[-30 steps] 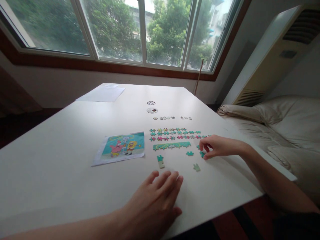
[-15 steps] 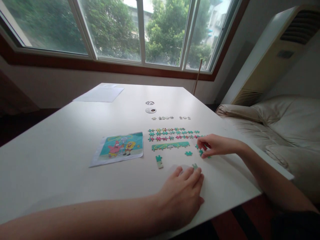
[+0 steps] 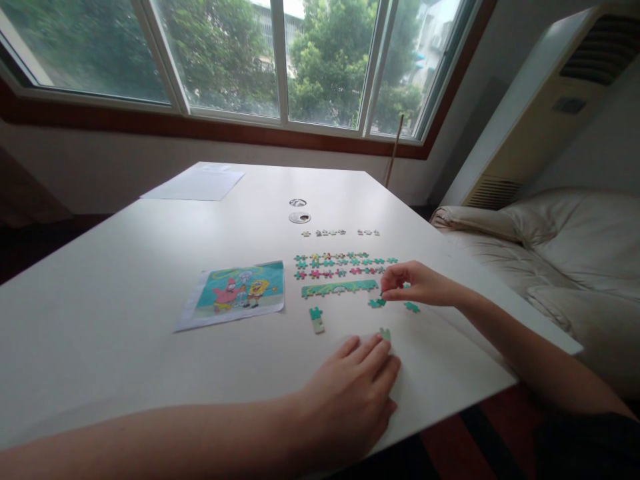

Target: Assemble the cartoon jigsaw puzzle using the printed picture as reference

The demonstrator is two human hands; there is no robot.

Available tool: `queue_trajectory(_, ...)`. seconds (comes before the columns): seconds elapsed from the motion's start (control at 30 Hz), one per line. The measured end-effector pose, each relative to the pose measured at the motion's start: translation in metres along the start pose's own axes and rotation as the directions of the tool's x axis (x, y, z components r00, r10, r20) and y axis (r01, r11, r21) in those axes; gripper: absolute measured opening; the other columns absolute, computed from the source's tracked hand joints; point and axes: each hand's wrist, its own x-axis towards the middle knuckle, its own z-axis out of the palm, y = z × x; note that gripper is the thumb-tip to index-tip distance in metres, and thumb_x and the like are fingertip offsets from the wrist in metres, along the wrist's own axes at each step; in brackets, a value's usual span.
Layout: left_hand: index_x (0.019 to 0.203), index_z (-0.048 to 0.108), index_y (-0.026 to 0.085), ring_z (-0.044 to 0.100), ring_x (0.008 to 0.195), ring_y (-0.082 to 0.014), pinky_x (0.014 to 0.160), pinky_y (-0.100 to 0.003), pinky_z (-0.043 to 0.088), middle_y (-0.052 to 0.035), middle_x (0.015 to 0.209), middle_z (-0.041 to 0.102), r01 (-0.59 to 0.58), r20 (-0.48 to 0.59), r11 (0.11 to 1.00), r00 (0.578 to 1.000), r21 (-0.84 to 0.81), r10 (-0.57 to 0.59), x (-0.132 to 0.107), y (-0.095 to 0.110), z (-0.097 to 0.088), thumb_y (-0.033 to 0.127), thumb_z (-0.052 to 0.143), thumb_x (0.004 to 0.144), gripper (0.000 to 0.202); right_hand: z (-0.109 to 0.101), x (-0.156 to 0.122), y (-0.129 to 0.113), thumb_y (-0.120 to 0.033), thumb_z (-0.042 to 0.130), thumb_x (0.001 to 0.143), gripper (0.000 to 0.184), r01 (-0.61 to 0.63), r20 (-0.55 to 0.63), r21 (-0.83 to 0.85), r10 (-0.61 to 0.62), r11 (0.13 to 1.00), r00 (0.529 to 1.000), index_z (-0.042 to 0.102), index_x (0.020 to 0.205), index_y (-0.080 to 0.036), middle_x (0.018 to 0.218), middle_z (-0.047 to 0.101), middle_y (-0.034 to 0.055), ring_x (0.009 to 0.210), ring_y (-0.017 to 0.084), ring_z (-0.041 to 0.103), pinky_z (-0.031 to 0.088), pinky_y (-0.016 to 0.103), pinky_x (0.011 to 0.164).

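Note:
My right hand (image 3: 415, 283) has thumb and index finger closed on a small dark teal puzzle piece (image 3: 382, 301), right beside or over another teal puzzle piece (image 3: 373, 304); I cannot tell if they join. Just above lies an assembled teal puzzle strip (image 3: 340, 288). My left hand (image 3: 357, 380) rests on the table, fingers stretched out, its fingertips by a pale green puzzle piece (image 3: 385, 333). To its upper left sit joined teal and grey-green pieces (image 3: 317, 321). A loose teal piece (image 3: 412, 307) lies below my right hand.
Rows of loose puzzle pieces (image 3: 340, 263) spread beyond the strip, with grey pieces (image 3: 334, 233) farther back. A printed cartoon picture (image 3: 243, 290) lies at the left. Papers (image 3: 195, 183) and a round table fitting (image 3: 299, 217) are farther off. A sofa (image 3: 540, 233) borders the right side.
My right hand has moved left from the loose teal pieces at the right, now bringing a teal piece to the one below the strip. My left hand stays nearly in place.

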Motion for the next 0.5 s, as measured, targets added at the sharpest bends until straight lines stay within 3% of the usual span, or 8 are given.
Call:
queue_trajectory(0.1, 0.12, 0.045, 0.011, 0.041, 0.116, -0.0268, 0.097, -0.04, 0.032, -0.0133, 0.126, 0.047, -0.001, 0.009, 1.0, 1.0, -0.008, 0.001, 0.0012, 0.0012, -0.0029, 0.03, 0.039, 0.089, 0.037, 0.0043, -0.0022, -0.0045, -0.039, 0.062, 0.074, 0.026, 0.005, -0.005, -0.096, -0.005, 0.995, 1.0, 0.061, 0.078, -0.013, 0.068, 0.06, 0.0012, 0.061, 0.01, 0.05, 0.04, 0.022, 0.058)
queue_trajectory(0.33, 0.121, 0.043, 0.012, 0.04, 0.117, -0.0265, 0.099, -0.04, 0.03, -0.0129, 0.127, 0.045, 0.011, 0.013, 1.0, 1.0, -0.012, -0.011, 0.0003, 0.0022, -0.0015, 0.031, 0.039, 0.089, 0.037, 0.0081, -0.0075, -0.0063, -0.038, 0.061, 0.075, 0.025, -0.002, 0.142, -0.113, 0.018, 0.994, 0.99, 0.064, 0.081, -0.013, 0.074, 0.065, 0.0028, 0.067, 0.012, 0.055, 0.042, 0.022, 0.06)
queue_trajectory(0.5, 0.122, 0.043, 0.012, 0.04, 0.118, -0.027, 0.099, -0.041, 0.031, -0.0131, 0.128, 0.045, 0.008, 0.019, 1.0, 1.0, -0.007, -0.008, 0.0005, 0.0015, 0.0002, 0.031, 0.039, 0.089, 0.038, 0.0103, -0.007, -0.009, -0.035, 0.063, 0.074, 0.023, 0.033, 0.152, -0.168, -0.007, 0.985, 0.988, 0.067, 0.081, -0.014, 0.075, 0.066, 0.0027, 0.064, 0.011, 0.053, 0.04, 0.021, 0.058)
